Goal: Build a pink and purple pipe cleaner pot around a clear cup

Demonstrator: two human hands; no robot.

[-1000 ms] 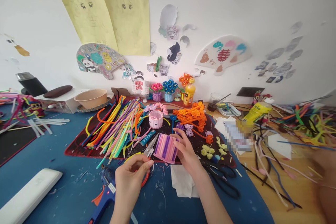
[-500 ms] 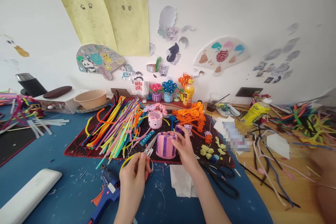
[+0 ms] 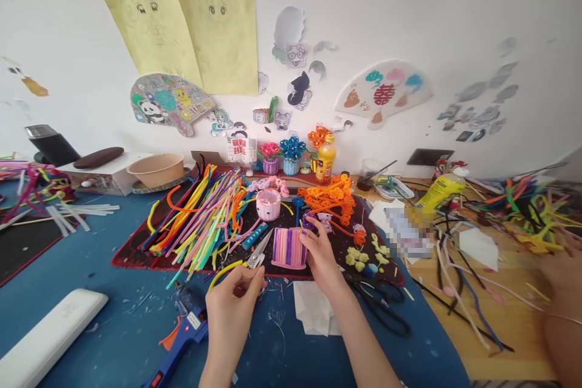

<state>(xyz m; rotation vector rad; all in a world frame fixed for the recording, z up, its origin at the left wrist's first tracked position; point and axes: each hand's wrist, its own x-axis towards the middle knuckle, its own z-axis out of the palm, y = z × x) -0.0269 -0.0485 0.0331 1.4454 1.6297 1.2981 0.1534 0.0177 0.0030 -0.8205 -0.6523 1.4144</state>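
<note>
My right hand [image 3: 324,257] grips a small pot of pink and purple striped pipe cleaners [image 3: 289,248] by its right side, with the base towards me. My left hand [image 3: 234,300] is closed in a pinch to the left of the pot, apart from it. What those fingers hold, if anything, is too small to make out. Scissors [image 3: 259,253] with silver blades lie just beyond the left fingertips, their handles mostly hidden by the hand. Behind the striped pot stands a pale pink pot [image 3: 268,205]. A blue glue gun [image 3: 182,333] rests left of my left wrist.
Bundled pipe cleaners [image 3: 204,218] cover the mat's left half. Orange pipe-cleaner flowers [image 3: 331,200] lie behind my right hand, near a juice bottle [image 3: 325,160]. Black scissors [image 3: 384,309] and white paper [image 3: 313,309] flank my right forearm. Another person's arm [image 3: 564,309] is at the right edge.
The striped pot has tipped, so its top opening no longer shows. My left hand has turned slightly, fingers pinched lower and nearer the scissors' pivot.
</note>
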